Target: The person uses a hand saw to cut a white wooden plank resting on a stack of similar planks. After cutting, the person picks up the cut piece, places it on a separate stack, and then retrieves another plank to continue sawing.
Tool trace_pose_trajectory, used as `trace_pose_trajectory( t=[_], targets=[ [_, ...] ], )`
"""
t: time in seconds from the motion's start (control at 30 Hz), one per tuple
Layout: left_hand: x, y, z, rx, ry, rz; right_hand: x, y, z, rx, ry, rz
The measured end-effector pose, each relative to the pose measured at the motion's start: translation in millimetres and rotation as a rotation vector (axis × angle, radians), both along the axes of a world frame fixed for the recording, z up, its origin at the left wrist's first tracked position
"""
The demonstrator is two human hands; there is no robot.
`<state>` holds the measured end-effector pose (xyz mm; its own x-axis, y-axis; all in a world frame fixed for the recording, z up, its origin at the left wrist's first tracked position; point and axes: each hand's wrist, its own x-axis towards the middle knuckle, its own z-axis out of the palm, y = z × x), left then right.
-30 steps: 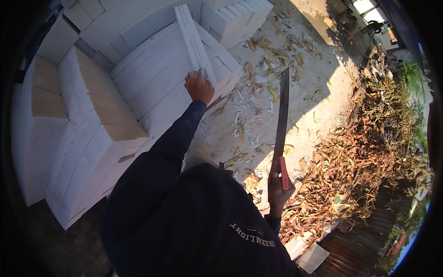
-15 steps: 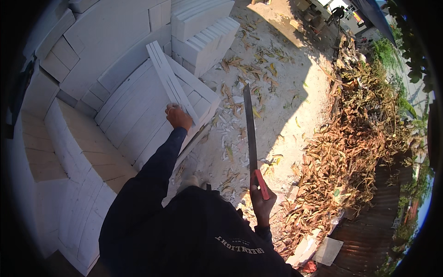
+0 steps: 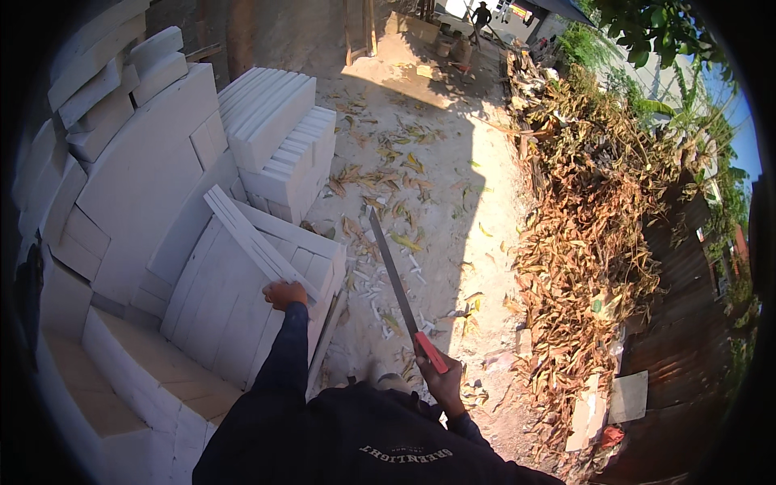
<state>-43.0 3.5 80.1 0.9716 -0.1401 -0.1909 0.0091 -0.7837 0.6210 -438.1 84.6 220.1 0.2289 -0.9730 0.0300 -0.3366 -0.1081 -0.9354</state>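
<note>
Person's right hand (image 3: 444, 385), 5 o'clock, clenches one red-handled saw (image 3: 397, 279), blade toward 11; left hand (image 3: 286, 295), 8 o'clock, curls at one white strip (image 3: 255, 242), 9 o'clock, atop blocks (image 3: 218, 299), pinch unclear.

Head-worn fisheye view, looking down and forward, close above the torso (image 3: 343, 432)

The left arm (image 3: 281, 360) reaches forward, dark sleeve (image 3: 293, 327) down to the wrist, and the left hand (image 3: 287, 294) sits back upward, partly curled. The right hand (image 3: 441, 381), nearer the torso (image 3: 356, 428), is wrapped in a grip, its forearm (image 3: 467, 428) (also dark-sleeved, only partly visible) slanting inward from the lower right.
</note>
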Motion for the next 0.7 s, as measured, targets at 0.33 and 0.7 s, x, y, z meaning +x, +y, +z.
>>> trace_pose_trajectory(
  t=[0.33, 0.7],
  targets=[
    [0.1, 30.0, 3.6, 0.07, -0.364, -0.426, -0.2, -26.6, -1.0, -0.055, -0.007, 0.053],
    [20.4, 23.2, 13.3, 0.218, -0.356, -0.568, -8.5, -62.8, 0.8, 0.006, 0.022, 0.076]
  ],
)
